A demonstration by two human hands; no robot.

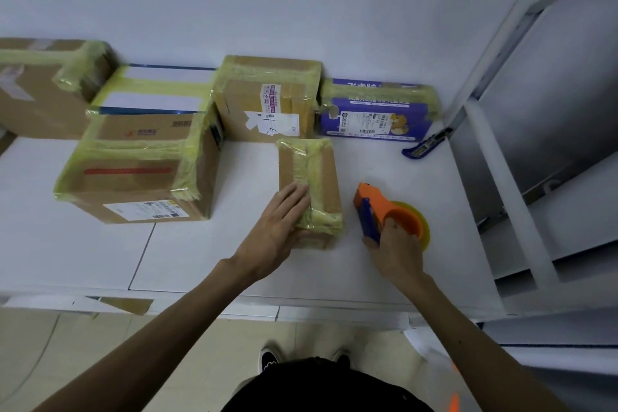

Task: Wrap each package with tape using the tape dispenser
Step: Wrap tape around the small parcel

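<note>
Your left hand (281,221) lies flat on the small taped box (309,191) in the middle of the table (234,261), fingers straight and close together. Your right hand (396,251) curls round the orange tape dispenser (384,214), which rests just right of the box. Taped parcels crowd behind: a large carton (140,170) to the left, a second carton (267,100) and a purple package (378,110) beyond. A blue cutter (424,145) lies to the far right.

My tape dispenser (373,207) is orange and blue, its roll (424,222) yellow-green, small brown box (322,174) banded yellow-green, purple package (374,110), white table (234,264).
</note>
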